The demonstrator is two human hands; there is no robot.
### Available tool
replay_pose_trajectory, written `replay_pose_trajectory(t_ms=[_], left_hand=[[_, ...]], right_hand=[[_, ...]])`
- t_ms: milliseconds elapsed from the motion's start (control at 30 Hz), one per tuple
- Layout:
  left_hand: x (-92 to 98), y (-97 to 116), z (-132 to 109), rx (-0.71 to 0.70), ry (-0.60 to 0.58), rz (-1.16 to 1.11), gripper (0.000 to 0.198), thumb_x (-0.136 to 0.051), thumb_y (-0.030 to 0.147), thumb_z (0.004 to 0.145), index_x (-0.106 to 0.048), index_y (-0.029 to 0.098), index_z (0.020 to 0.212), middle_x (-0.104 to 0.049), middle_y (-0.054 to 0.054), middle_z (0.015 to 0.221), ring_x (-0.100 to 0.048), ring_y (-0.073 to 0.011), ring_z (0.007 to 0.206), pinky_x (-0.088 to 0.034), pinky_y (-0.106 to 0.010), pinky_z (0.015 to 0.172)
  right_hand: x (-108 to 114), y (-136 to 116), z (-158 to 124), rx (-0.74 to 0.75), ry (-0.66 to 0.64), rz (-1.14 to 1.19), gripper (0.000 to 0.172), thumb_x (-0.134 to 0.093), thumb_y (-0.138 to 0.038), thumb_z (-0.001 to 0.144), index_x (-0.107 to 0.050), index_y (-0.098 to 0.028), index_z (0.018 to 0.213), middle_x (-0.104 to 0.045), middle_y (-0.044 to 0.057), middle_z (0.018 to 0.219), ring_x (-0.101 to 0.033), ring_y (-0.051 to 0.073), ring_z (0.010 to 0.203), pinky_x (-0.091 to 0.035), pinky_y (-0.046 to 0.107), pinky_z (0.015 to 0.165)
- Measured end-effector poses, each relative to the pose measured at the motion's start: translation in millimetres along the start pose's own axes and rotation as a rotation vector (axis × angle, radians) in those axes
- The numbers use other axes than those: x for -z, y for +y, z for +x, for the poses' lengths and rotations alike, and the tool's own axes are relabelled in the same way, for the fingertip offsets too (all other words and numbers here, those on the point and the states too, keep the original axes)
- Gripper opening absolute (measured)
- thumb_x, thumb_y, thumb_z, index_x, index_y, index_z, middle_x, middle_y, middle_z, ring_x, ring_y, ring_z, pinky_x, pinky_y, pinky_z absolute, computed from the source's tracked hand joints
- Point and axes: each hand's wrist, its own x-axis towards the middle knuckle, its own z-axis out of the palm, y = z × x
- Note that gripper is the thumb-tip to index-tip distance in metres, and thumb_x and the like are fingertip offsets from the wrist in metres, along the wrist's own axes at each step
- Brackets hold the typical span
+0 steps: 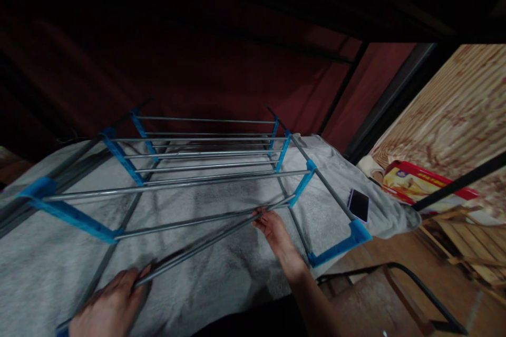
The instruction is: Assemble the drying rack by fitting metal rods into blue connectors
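A shoe-rack-like frame of grey metal tubes [190,185] with blue plastic connectors [83,219] lies on a grey blanket [237,263]. In front of its nearest crossbars, a thin metal tube [205,246] runs at a slant, low on the left and higher on the right. My left hand [108,303] is closed around its near left end. Further along, toward the right end, my right hand [271,229] pinches the same tube between thumb and fingers. The tube's far tip lies close to a blue connector [302,187] on the right side.
A dark-screened phone [358,205] rests on the blanket at right. Beyond it are a red and yellow package [422,181] and wooden slats [470,242]. A chair with a dark metal frame [419,279] stands at lower right. Dark red cloth [221,79] hangs behind the rack.
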Motion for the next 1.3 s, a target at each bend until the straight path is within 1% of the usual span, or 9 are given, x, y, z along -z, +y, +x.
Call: replay_pose_trajectory(t_ms=[133,300,400,533,633,733,967,1167,1300], left_hand=[[24.0,18.3,13.4,-0.007,0.041,0.115,0.043,-0.029,0.035,0.097,-0.068,0.019,0.108,-0.075,-0.009,0.110,-0.071,-0.0253,0.081,-0.051,-0.034,0.069],[40.9,24.7,30.9,-0.125,0.133,0.165,0.043,-0.026,0.032,0.095,-0.067,0.020,0.104,-0.073,-0.010,0.105,-0.069,-0.0285,0.088,-0.052,-0.041,0.082],[44.1,25.5,36.6,-0.125,0.146,0.174,0.042,-0.026,0.030,0.096,-0.066,0.020,0.100,-0.072,-0.010,0.102,-0.067,-0.0280,0.087,-0.051,-0.040,0.080],[46.0,26.1,37.8,-0.121,0.098,0.178,0.040,-0.028,0.032,0.097,-0.065,0.019,0.096,-0.071,-0.010,0.098,-0.067,-0.0281,0.084,-0.049,-0.038,0.074],[45.9,25.6,38.7,-0.110,0.075,0.181,0.039,-0.029,0.031,0.097,-0.065,0.017,0.101,-0.071,-0.011,0.102,-0.066,-0.0276,0.083,-0.049,-0.037,0.076],[45.8,26.3,43.0,-0.123,0.093,0.197,0.041,-0.027,0.031,0.098,-0.065,0.015,0.102,-0.071,-0.012,0.104,-0.067,-0.0281,0.086,-0.049,-0.038,0.078],[48.1,31.0,53.0,-0.143,0.088,0.204,0.040,-0.030,0.029,0.096,-0.066,0.015,0.102,-0.072,-0.013,0.109,-0.067,-0.0300,0.095,-0.049,-0.041,0.085],[51.3,31.3,60.7,-0.183,0.186,0.133,0.039,-0.033,0.030,0.096,-0.067,0.013,0.099,-0.071,-0.013,0.102,-0.067,-0.0302,0.093,-0.047,-0.040,0.081],[53.6,39.0,69.1,-0.265,0.232,0.126,0.036,-0.039,0.034,0.096,-0.068,0.013,0.094,-0.068,-0.012,0.092,-0.066,-0.0282,0.089,-0.044,-0.040,0.083]], right_hand=[[-2.4,-2.4,3.2,0.001,0.004,0.003,0.011,-0.081,-0.026,0.071,-0.074,-0.020,0.079,-0.075,0.003,0.088,-0.068,0.019,0.089,-0.055,0.035,0.086],[-3.3,-1.8,7.3,0.001,0.024,-0.009,0.013,-0.081,-0.025,0.068,-0.073,-0.021,0.077,-0.075,0.003,0.089,-0.068,0.020,0.091,-0.055,0.036,0.088],[-0.6,-1.4,8.6,0.003,0.016,-0.002,0.012,-0.081,-0.022,0.067,-0.073,-0.021,0.077,-0.075,0.002,0.090,-0.068,0.020,0.092,-0.056,0.035,0.088],[-0.4,-3.1,10.5,0.018,-0.006,0.014,0.011,-0.081,-0.021,0.068,-0.073,-0.020,0.077,-0.074,0.002,0.091,-0.068,0.019,0.092,-0.055,0.034,0.088],[-4.4,-4.6,13.4,0.022,0.002,0.028,0.012,-0.081,-0.022,0.067,-0.073,-0.021,0.076,-0.074,0.001,0.092,-0.068,0.019,0.093,-0.055,0.035,0.089],[-7.1,-5.1,15.7,0.013,0.028,0.023,0.013,-0.081,-0.023,0.067,-0.072,-0.022,0.076,-0.074,0.001,0.091,-0.067,0.019,0.094,-0.055,0.036,0.090],[0.8,-2.4,14.6,0.041,-0.007,0.011,0.010,-0.080,-0.024,0.069,-0.072,-0.025,0.075,-0.074,0.001,0.095,-0.067,0.021,0.096,-0.055,0.039,0.092],[1.0,-2.9,18.4,0.036,0.026,-0.012,0.012,-0.082,-0.025,0.068,-0.071,-0.024,0.073,-0.074,0.001,0.094,-0.067,0.021,0.095,-0.054,0.039,0.094],[0.1,-4.8,19.1,0.015,0.024,-0.015,0.011,-0.081,-0.026,0.070,-0.073,-0.023,0.078,-0.075,0.001,0.094,-0.067,0.019,0.093,-0.054,0.037,0.096]])
